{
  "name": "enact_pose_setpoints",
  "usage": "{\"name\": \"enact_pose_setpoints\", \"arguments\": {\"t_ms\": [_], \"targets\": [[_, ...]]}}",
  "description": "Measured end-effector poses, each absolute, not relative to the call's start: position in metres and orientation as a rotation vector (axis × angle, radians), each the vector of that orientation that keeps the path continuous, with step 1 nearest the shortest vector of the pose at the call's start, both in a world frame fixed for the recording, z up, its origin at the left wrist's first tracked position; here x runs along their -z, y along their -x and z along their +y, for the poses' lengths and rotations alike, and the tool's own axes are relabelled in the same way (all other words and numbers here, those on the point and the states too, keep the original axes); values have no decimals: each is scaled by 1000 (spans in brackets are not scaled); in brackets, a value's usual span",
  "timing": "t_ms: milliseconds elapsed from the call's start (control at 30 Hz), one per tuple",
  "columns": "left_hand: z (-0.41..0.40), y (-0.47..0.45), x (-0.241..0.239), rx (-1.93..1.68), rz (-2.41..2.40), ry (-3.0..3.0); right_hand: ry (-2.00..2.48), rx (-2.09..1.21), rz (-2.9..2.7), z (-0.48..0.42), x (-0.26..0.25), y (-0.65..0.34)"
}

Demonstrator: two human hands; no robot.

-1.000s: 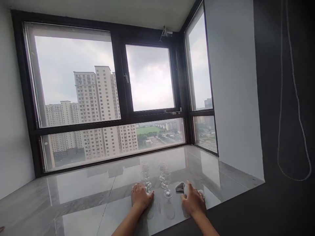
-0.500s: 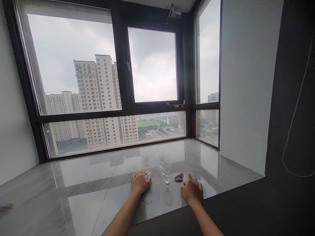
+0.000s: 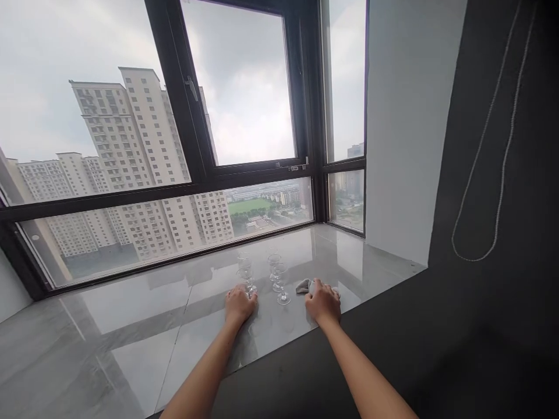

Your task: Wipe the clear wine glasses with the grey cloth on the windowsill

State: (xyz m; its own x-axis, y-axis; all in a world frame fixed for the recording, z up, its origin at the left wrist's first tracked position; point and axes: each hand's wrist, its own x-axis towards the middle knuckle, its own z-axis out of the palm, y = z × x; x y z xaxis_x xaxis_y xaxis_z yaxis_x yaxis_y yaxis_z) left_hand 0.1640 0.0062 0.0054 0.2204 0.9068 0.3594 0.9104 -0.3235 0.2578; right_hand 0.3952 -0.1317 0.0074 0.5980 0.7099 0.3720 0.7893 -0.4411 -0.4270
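My left hand (image 3: 239, 304) rests low on the window sill, its thumb and fingers closed around the foot of a clear wine glass (image 3: 245, 272). That glass stands upright, its foot partly hidden by the hand. To its right, another wine glass (image 3: 282, 273) stands upright and untouched, with more clear stemmed glasses (image 3: 274, 260) behind. My right hand (image 3: 323, 301) lies farther right, fingers curled over a crumpled grey cloth (image 3: 303, 286) that pokes out on both sides. Thin glass outlines blur into reflections at the back.
The glossy grey tiled sill (image 3: 131, 331) ends at a front edge above a dark wall. Dark-framed windows (image 3: 253, 174) rise behind it, with tower blocks outside. A white wall (image 3: 406, 145) borders the sill at right, and a beaded cord loop (image 3: 498, 221) hangs beyond it.
The view has turned right and tilted down, so everything sits farther left and higher. Both hands keep their places beside the glasses and on the cloth.
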Motion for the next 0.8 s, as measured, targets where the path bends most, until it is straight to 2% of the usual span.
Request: {"name": "enact_pose_setpoints", "arguments": {"t_ms": [367,633,800], "targets": [[-10,-162,-14,732,-1738,2423,2254,165,-1183,-133,-9,-394],[-3,-156,-11,834,-1562,2689,2244,152,-1182,-133,-7,-396],[3,-156,-6,691,-1573,2777,2233,160,-1176,-134,-8,-395]]}}
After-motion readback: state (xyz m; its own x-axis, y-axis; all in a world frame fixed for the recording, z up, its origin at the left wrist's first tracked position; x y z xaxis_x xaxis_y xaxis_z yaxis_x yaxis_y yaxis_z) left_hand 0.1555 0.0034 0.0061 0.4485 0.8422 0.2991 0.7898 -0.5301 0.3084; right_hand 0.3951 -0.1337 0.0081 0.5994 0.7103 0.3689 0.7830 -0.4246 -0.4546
